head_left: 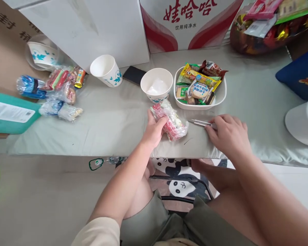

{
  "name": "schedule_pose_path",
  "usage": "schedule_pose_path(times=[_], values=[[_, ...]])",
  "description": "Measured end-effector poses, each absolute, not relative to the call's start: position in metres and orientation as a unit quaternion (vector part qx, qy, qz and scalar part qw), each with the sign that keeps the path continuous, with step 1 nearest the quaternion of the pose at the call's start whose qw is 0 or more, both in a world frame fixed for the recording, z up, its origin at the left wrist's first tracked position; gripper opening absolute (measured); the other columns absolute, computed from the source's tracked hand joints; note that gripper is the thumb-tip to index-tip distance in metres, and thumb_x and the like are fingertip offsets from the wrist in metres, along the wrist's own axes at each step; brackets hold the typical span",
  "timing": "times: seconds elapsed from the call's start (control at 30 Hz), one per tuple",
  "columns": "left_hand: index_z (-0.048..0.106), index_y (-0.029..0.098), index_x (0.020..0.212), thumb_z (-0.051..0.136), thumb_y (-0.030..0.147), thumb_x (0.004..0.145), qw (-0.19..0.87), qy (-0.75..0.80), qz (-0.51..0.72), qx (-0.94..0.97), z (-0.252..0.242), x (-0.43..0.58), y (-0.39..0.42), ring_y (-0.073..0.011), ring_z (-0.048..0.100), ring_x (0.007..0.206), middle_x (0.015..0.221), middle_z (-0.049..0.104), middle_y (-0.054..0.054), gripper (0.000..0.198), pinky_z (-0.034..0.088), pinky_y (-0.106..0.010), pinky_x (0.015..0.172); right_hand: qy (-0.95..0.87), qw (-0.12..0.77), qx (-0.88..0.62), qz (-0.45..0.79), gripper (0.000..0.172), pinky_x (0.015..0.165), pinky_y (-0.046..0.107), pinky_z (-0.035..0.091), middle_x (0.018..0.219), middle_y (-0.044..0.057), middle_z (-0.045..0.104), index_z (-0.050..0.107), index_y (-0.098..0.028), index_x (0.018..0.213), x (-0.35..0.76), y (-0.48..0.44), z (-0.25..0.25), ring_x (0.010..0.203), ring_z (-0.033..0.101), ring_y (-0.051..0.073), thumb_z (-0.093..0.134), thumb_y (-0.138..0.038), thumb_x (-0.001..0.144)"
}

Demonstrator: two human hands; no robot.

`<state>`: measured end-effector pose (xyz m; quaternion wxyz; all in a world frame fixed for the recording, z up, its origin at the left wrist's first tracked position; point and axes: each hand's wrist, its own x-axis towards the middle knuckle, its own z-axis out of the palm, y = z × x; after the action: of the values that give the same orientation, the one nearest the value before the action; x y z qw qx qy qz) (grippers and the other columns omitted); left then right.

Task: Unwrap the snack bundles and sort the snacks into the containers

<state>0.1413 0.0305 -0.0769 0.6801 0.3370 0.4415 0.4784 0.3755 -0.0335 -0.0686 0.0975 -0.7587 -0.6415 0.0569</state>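
Note:
A bundle of red and green packets in clear plastic wrap (173, 124) is gripped by my left hand (154, 130), its thumb lying across the top. My right hand (228, 133) pinches metal tweezers (199, 122), whose slim prongs point left at the bundle without touching it. Just behind the bundle stands a paper cup (156, 77) with crumpled clear plastic inside. To its right, a white bowl (200, 106) holds several wrapped snacks, including a yellow packet (199, 76).
Another paper cup (106, 71) and a dark phone (134, 75) sit farther left, near wrapped snacks (60, 80). Boxes (184, 30) line the back. A snack-filled basket (246, 42) stands back right, a white container (301, 119) at the right edge. The cloth-covered table (113, 133) ends before my knees.

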Motion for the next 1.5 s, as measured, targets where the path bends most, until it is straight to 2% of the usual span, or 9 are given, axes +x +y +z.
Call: schedule_pose_path(times=[0.1,0.2,0.27,0.4,0.57,0.8,0.97,1.2,1.5], values=[[0.031,0.040,0.131,0.075,0.047,0.085,0.617,0.450,0.475,0.437,-0.095,0.138,0.036,-0.0154,0.066,0.095,0.121,0.060,-0.001,0.064,0.056,-0.032,0.083,-0.614,0.140,-0.772,0.088,0.019,0.072,0.041,0.042,0.089,0.013,0.069,0.057,-0.023,0.093,0.372,-0.035,-0.062,0.084,0.062,0.031,0.049,-0.040,0.094],[0.017,0.045,0.146,0.058,0.059,0.097,0.506,0.467,0.481,0.542,-0.109,0.134,0.038,-0.0179,0.063,0.115,0.140,0.053,-0.006,0.066,0.054,-0.036,0.096,-0.557,0.266,-0.758,0.210,0.019,0.059,0.035,0.036,0.068,0.002,0.059,0.047,-0.027,0.093,0.357,-0.040,-0.053,0.061,0.052,0.022,0.054,-0.044,0.094],[0.029,0.042,0.143,0.049,0.060,0.102,0.468,0.463,0.469,0.589,-0.110,0.131,0.037,-0.0181,0.061,0.117,0.135,0.055,-0.005,0.050,0.050,-0.036,0.102,-0.532,0.372,-0.669,0.362,0.024,0.054,0.032,0.037,0.064,-0.003,0.054,0.042,-0.028,0.094,0.341,-0.042,-0.051,0.055,0.049,0.019,0.052,-0.050,0.098],[0.050,0.033,0.128,0.052,0.055,0.101,0.497,0.429,0.425,0.623,-0.098,0.129,0.031,-0.0197,0.062,0.107,0.123,0.061,-0.004,0.035,0.050,-0.036,0.102,-0.514,0.435,-0.506,0.539,0.032,0.058,0.031,0.048,0.082,0.000,0.066,0.041,-0.028,0.096,0.311,-0.039,-0.056,0.065,0.059,0.016,0.049,-0.058,0.103],[0.042,0.029,0.138,0.074,0.046,0.085,0.462,0.373,0.377,0.711,-0.091,0.123,0.028,-0.0269,0.057,0.129,0.142,0.054,-0.009,0.064,0.047,-0.042,0.112,-0.478,0.492,-0.480,0.547,0.033,0.057,0.029,0.049,0.113,0.007,0.073,0.038,-0.027,0.099,0.301,-0.030,-0.066,0.071,0.066,0.014,0.052,-0.057,0.102],[0.043,0.027,0.123,0.063,0.035,0.094,0.414,0.355,0.358,0.758,-0.093,0.124,0.027,-0.0234,0.062,0.118,0.123,0.060,-0.008,0.036,0.050,-0.040,0.107,-0.489,0.466,-0.569,0.470,0.035,0.059,0.034,0.047,0.099,0.005,0.074,0.033,-0.029,0.097,0.306,-0.041,-0.063,0.064,0.061,0.017,0.048,-0.061,0.102],[0.038,0.027,0.121,0.055,0.028,0.095,0.394,0.320,0.364,0.781,-0.098,0.126,0.028,-0.0223,0.061,0.111,0.118,0.057,-0.008,0.032,0.051,-0.040,0.101,-0.499,0.442,-0.619,0.416,0.020,0.059,0.032,0.042,0.076,-0.001,0.059,0.052,-0.027,0.106,0.313,-0.042,-0.065,0.062,0.053,0.017,0.047,-0.046,0.100],[0.031,0.028,0.127,0.055,0.036,0.097,0.348,0.335,0.405,0.776,-0.104,0.130,0.023,-0.0217,0.059,0.116,0.125,0.053,-0.009,0.039,0.050,-0.038,0.102,-0.455,0.422,-0.608,0.495,0.023,0.054,0.029,0.042,0.068,-0.002,0.057,0.062,-0.023,0.088,0.311,-0.042,-0.052,0.056,0.051,0.013,0.052,-0.042,0.096],[0.036,0.028,0.123,0.048,0.035,0.102,0.291,0.323,0.426,0.793,-0.098,0.132,0.016,-0.0175,0.061,0.090,0.107,0.058,-0.004,0.026,0.050,-0.035,0.081,-0.346,0.417,-0.581,0.607,0.032,0.040,0.025,0.042,0.060,-0.001,0.059,0.068,-0.019,0.075,0.306,-0.035,-0.040,0.045,0.049,0.010,0.075,-0.050,0.077]])
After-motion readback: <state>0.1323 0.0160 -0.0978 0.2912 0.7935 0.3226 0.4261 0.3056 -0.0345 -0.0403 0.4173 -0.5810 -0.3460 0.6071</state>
